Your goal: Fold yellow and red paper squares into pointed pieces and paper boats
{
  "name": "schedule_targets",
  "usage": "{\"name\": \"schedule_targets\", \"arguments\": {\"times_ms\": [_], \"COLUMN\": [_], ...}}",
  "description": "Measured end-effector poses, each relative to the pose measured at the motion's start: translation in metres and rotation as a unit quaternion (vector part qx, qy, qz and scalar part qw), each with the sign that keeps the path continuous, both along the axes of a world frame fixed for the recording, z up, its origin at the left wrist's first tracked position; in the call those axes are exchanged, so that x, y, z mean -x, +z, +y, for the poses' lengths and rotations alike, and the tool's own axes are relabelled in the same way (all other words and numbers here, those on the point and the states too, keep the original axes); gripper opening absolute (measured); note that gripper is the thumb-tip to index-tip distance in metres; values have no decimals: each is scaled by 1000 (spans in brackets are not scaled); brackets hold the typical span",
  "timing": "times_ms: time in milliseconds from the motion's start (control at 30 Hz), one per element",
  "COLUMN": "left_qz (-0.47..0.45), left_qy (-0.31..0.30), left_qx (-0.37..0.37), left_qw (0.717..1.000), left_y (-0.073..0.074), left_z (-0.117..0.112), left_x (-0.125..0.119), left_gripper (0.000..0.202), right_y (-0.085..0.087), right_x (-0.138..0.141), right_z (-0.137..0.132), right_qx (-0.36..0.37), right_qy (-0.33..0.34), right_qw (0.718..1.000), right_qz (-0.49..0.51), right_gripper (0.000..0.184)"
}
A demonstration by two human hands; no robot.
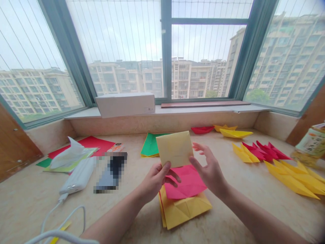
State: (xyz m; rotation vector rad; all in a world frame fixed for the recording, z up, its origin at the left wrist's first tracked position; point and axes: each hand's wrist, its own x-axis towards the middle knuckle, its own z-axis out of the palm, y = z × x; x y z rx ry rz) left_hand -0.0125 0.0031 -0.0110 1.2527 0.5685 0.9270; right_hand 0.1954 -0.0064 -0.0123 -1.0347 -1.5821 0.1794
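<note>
A pale yellow square of folded paper [175, 149] is held up in front of me. My left hand [161, 176] pinches its lower left corner, thumb in front and the other fingers behind and below. Beside its right edge is my right hand [209, 166], fingers apart; the thumb tip meets the lower right corner, though I cannot tell whether it presses. Below the hands lies a creased pink paper [186, 184] on top of a stack of yellow papers [193, 210], which shows fold lines.
Green paper [149, 145] lies behind my left hand. Folded paper boats [236, 134] and several yellow shapes [294, 176] sit right, near a jar [311, 145]. Left are a phone [111, 173], a cabled power bank [77, 176] and a tissue pack [71, 159]. A white box [125, 105] stands on the sill.
</note>
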Motion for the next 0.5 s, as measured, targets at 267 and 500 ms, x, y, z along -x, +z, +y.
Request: {"name": "schedule_targets", "arguments": {"times_ms": [267,500], "left_qz": [126,139], "left_qy": [-70,1], "left_qx": [4,-3], "left_qw": [990,990], "left_y": [-4,-12], "left_z": [-8,-2], "left_x": [2,-3], "left_gripper": [54,52], "right_y": [-2,-1], "right_x": [1,2], "right_z": [0,-3], "right_qx": [175,185], "right_qy": [150,178], "right_qw": [972,966], "right_qz": [54,-8], "right_gripper": [43,54]}}
